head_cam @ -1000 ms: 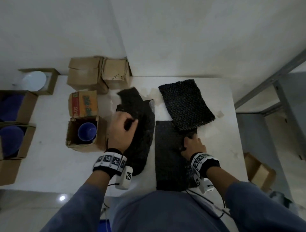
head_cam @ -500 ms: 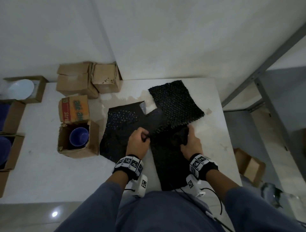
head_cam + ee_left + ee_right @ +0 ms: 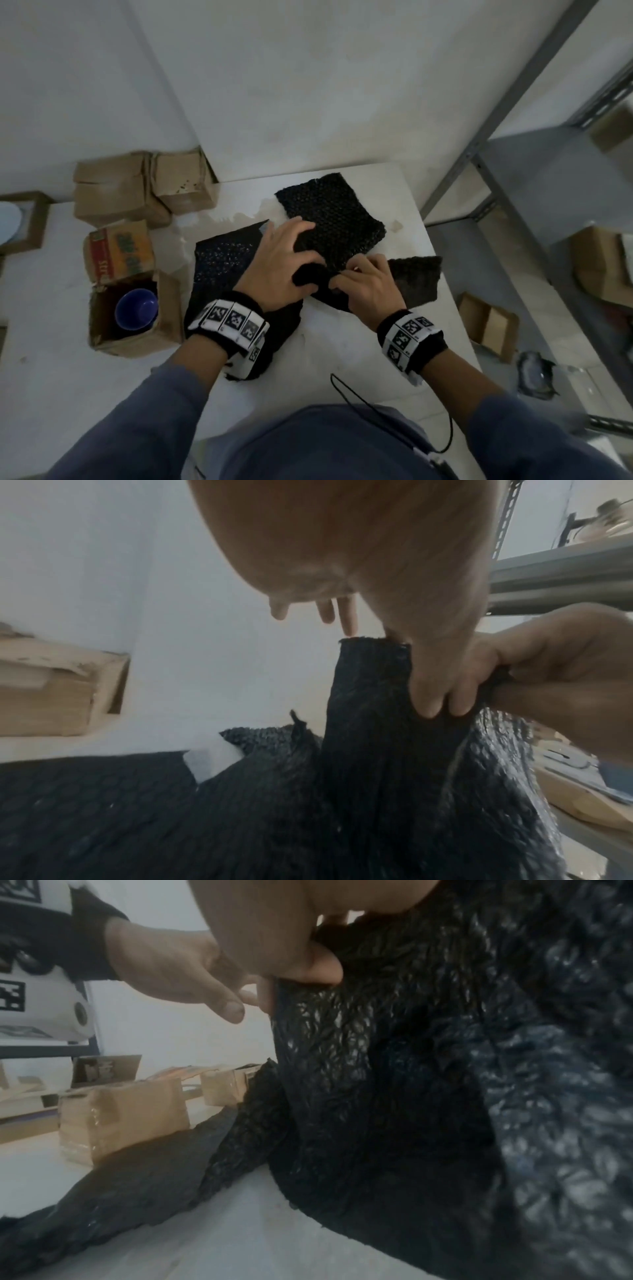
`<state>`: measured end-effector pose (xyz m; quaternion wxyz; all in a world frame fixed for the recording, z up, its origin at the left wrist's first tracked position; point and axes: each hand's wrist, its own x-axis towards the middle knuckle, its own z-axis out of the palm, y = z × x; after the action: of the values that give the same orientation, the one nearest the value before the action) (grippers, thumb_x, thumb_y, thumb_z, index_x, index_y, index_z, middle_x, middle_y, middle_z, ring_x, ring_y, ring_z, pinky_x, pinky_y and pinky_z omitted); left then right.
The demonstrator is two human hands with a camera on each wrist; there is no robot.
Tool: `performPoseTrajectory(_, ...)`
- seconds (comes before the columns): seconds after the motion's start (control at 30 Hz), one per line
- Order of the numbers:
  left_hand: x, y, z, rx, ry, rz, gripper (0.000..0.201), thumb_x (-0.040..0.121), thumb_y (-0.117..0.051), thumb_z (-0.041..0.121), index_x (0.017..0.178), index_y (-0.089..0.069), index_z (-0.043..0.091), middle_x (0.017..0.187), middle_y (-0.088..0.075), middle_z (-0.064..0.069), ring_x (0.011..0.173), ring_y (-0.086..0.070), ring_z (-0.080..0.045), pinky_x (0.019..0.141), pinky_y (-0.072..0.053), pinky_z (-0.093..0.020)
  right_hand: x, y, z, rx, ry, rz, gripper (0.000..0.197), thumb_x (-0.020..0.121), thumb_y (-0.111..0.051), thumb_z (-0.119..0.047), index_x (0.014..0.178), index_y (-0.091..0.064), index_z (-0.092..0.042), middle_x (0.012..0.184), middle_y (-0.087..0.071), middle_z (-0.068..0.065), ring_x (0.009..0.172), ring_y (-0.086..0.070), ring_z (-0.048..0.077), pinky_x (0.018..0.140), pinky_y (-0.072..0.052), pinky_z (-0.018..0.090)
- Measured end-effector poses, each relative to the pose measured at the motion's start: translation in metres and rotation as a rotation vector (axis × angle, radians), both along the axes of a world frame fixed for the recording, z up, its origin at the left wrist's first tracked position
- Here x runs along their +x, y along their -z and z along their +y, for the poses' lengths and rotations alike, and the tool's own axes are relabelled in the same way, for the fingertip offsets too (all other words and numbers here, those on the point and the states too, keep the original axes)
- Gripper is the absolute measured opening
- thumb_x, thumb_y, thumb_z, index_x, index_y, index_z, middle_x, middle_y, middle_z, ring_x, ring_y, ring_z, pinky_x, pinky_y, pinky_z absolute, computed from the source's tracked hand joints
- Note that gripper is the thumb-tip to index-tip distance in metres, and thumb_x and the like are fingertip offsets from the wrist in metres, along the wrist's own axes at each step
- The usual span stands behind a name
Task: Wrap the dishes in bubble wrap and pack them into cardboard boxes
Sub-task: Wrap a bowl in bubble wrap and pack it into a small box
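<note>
Several black bubble wrap sheets lie on the white table. My left hand and right hand both pinch the top edge of one bubble wrap sheet and hold it up off the table; its far end trails to the right. From the right wrist the same sheet hangs from my right thumb. A second sheet lies behind the hands and a third lies flat under my left wrist. A blue bowl sits unwrapped in an open cardboard box at the left.
Two closed cardboard boxes stand at the back left against the wall, a printed box in front of them. At the far left edge is an open box holding a white plate. Right of the table: metal shelving, a floor box.
My left hand left the left sheet and joined the right hand on the middle one. Together they lifted it, and its lower end swung to the right.
</note>
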<state>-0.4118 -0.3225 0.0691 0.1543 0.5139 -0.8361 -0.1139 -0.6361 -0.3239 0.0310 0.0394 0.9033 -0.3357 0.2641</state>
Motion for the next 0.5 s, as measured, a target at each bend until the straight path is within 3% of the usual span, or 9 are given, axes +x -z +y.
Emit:
performPoseTrajectory(0.03,0.001,-0.004,-0.003,0.014,-0.005,0.000,0.032,0.076,-0.074,0.045,0.104,-0.069,0.029,0.135,-0.051,-0.002,0.131,-0.043,-0.023,0.113,-0.018,-0.057,0.002,-0.008,-0.002,-0.006,0.020,-0.033,0.021,0.089,-0.054,-0.004,0.084,-0.066,-0.021,0.073,-0.062,-0.007,0.083,-0.055,0.022,0.081,-0.036,0.035)
performPoseTrajectory(0.1,0.004,-0.014,-0.003,0.082,-0.078,0.124,0.020,0.083,-0.072,0.042,0.096,-0.068,0.027,0.111,-0.065,0.009,0.109,-0.058,-0.015,0.110,-0.026,-0.048,0.005,-0.025,-0.006,0.035,0.090,-0.098,0.025,0.081,-0.049,-0.002,0.096,-0.061,-0.018,0.076,-0.063,-0.002,0.078,-0.059,0.023,0.081,-0.037,0.036)
performPoseTrajectory(0.2,0.012,-0.035,-0.004,0.152,-0.235,0.441,0.014,0.082,-0.076,0.036,0.090,-0.068,0.028,0.087,-0.067,0.018,0.085,-0.062,-0.002,0.085,-0.050,-0.029,0.004,-0.049,-0.016,0.211,0.223,-0.181,0.044,0.070,-0.059,-0.007,0.112,-0.049,-0.019,0.087,-0.064,-0.002,0.082,-0.060,0.020,0.083,-0.034,0.034)
performPoseTrajectory(0.27,0.023,-0.048,-0.007,0.116,-0.340,0.595,0.016,0.079,-0.080,0.032,0.090,-0.071,0.025,0.085,-0.069,0.016,0.082,-0.065,0.001,0.078,-0.051,-0.021,0.004,-0.060,-0.024,0.229,0.304,-0.166,0.039,0.072,-0.063,-0.013,0.110,-0.056,-0.019,0.084,-0.064,-0.007,0.082,-0.059,0.018,0.084,-0.033,0.035)
performPoseTrajectory(0.37,0.042,-0.066,-0.010,0.062,-0.460,0.771,0.015,0.082,-0.079,0.027,0.092,-0.072,0.020,0.089,-0.072,0.010,0.086,-0.068,-0.007,0.082,-0.052,-0.023,0.013,-0.069,-0.036,0.134,0.388,-0.119,0.016,0.077,-0.060,-0.022,0.092,-0.065,-0.020,0.078,-0.065,-0.008,0.080,-0.059,0.020,0.084,-0.033,0.038)
performPoseTrajectory(0.5,0.074,-0.075,-0.002,-0.066,-0.569,0.905,0.020,0.092,-0.068,0.027,0.102,-0.069,0.009,0.093,-0.070,0.007,0.091,-0.067,-0.007,0.085,-0.053,-0.027,0.040,-0.079,-0.046,0.103,0.439,-0.179,0.011,0.079,-0.061,-0.021,0.089,-0.066,-0.021,0.078,-0.066,-0.009,0.081,-0.058,0.020,0.089,-0.034,0.040)
